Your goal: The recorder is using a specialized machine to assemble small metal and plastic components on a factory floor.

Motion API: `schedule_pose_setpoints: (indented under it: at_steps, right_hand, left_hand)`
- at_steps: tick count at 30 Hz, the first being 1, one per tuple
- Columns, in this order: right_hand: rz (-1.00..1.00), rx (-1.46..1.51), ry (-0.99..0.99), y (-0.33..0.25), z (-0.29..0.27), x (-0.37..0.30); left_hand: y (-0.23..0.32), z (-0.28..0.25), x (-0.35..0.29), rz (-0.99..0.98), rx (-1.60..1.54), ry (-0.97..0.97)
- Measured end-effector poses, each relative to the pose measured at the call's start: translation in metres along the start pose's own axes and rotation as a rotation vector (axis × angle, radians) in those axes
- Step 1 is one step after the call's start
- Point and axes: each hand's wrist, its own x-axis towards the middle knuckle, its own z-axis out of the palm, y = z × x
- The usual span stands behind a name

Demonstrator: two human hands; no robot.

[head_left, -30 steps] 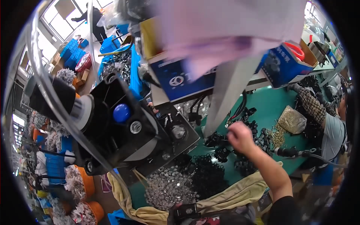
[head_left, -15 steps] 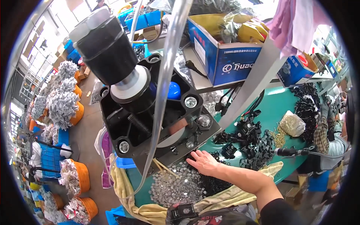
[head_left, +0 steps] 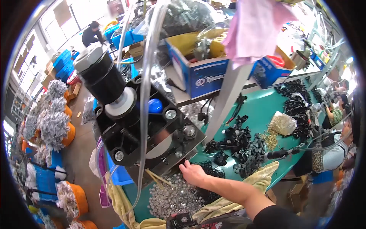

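1. The right hand reaches in from the lower right, its bare forearm stretched across the front of the bench. The fingers are loosely curled and lie on small parts just below the machine; whether they pinch anything, I cannot tell.
2. The left hand is out of sight.
3. The silver parts form a flat, glittering heap of tiny metal pieces, spread beside the hand at the near edge of the bench.
4. The black parts lie just right of the hand, small, dark, matte and heaped.
5. The machine is a blocky black frame with shiny bolt heads, a white disc, a blue knob and a black cylinder with a grey cap.
6. A clear tube, glossy and curved, runs down over the machine.
7. The bench has a smooth green top; a yellow cloth hangs crumpled over its front rim.
8. More black plastic clips pile up mid-bench, beside a clear bag of brass-coloured bits.
9. A blue cardboard box stands behind.
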Motion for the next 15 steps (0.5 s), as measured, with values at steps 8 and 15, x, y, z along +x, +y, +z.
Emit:
schedule_pose_setpoints:
  at_steps: [8,15]
  right_hand:
    - [0.130,0.114,0.115,-0.007,0.016,-0.002]
    - [0.077,0.111,0.220,0.003,0.004,-0.010]
  left_hand:
    - [-0.025,-0.017,0.007,0.092,-0.050,-0.048]
    - [-0.021,-0.032,-0.008,-0.087,0.033,-0.131]
